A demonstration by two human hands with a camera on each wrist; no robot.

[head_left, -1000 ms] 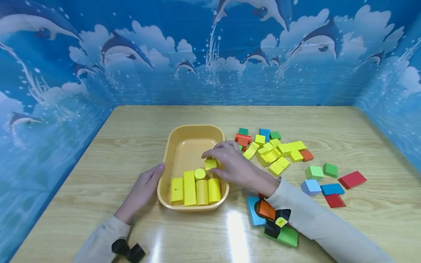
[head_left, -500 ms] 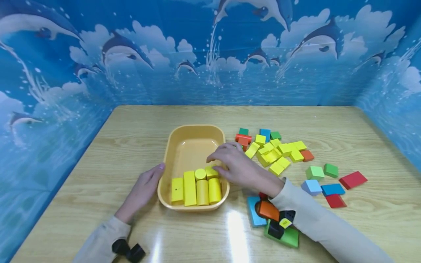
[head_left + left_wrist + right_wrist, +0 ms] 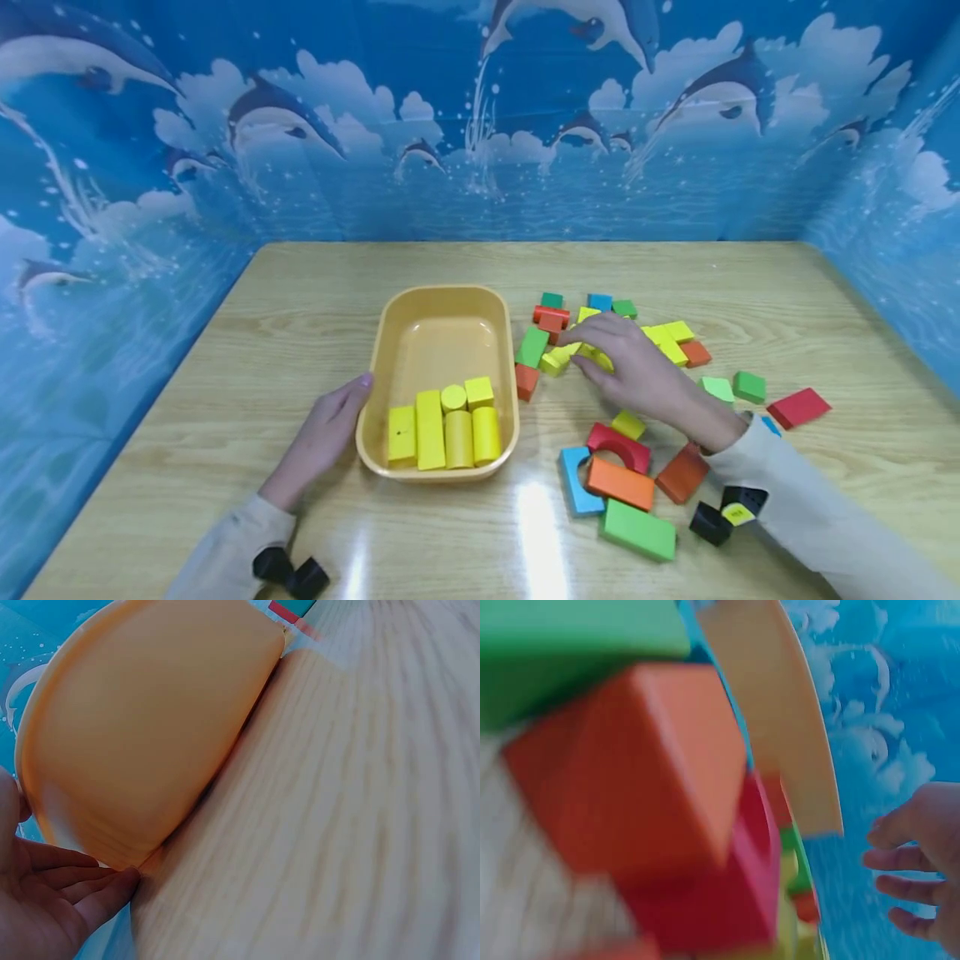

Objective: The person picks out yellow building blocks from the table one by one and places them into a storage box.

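Note:
A tan plastic tray [image 3: 442, 333] lies on the table, with several yellow blocks [image 3: 431, 429] gathered in its near half. My left hand [image 3: 326, 433] holds the tray's left side. In the left wrist view its thumb is at the rim and its fingers [image 3: 97, 889] touch the outer wall low down. My right hand [image 3: 637, 367] hovers over the loose yellow blocks [image 3: 675, 333] right of the tray, fingers apart and slightly bent, nothing seen between them. Part of that pile is hidden beneath the hand. In the right wrist view the spread fingers [image 3: 907, 859] are also free.
Near me on the right lie a red arch [image 3: 630, 450], an orange block [image 3: 621, 483], a blue piece [image 3: 577, 483] and a green block [image 3: 637, 529]. A green block [image 3: 532, 346] and a red block [image 3: 527, 382] sit close beside the tray. A dolphin-print backdrop [image 3: 480, 167] surrounds the table.
The right hand let go of a yellow block in the tray, beside the other yellow ones, then moved right over the pile. The left hand stayed at the tray.

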